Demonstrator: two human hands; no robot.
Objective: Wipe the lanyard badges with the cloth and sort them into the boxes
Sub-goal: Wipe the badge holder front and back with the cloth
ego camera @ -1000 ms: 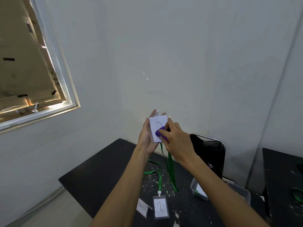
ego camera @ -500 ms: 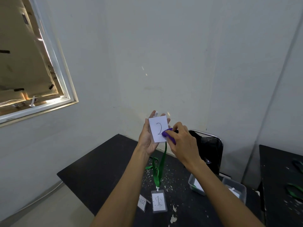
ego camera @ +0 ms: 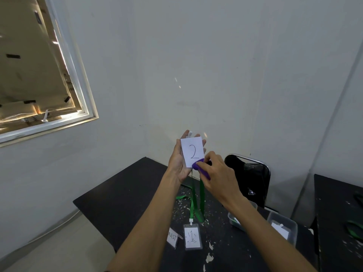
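Note:
My left hand (ego camera: 177, 162) holds up a white badge marked "2" (ego camera: 192, 151) flat against its palm, well above the black table (ego camera: 121, 195). Its green lanyard (ego camera: 201, 199) hangs down to the tabletop. My right hand (ego camera: 218, 173) pinches a purple cloth (ego camera: 200, 167) against the badge's lower right corner. A second badge marked "1" (ego camera: 193, 238) lies flat on the table below, clipped to a green strap. Two clear plastic boxes (ego camera: 283, 225) stand at the right, partly hidden by my right forearm; each holds something white.
A small folded card with letters (ego camera: 172, 237) stands left of the "1" badge. A black chair with a dark bag (ego camera: 248, 179) stands behind the table against the wall. A second black table (ego camera: 337, 216) at the right carries green lanyards (ego camera: 355, 230). A window is at the upper left.
The cloth has slid from the middle of the "2" badge down to its lower right corner. The view has tilted so the table items sit higher in frame.

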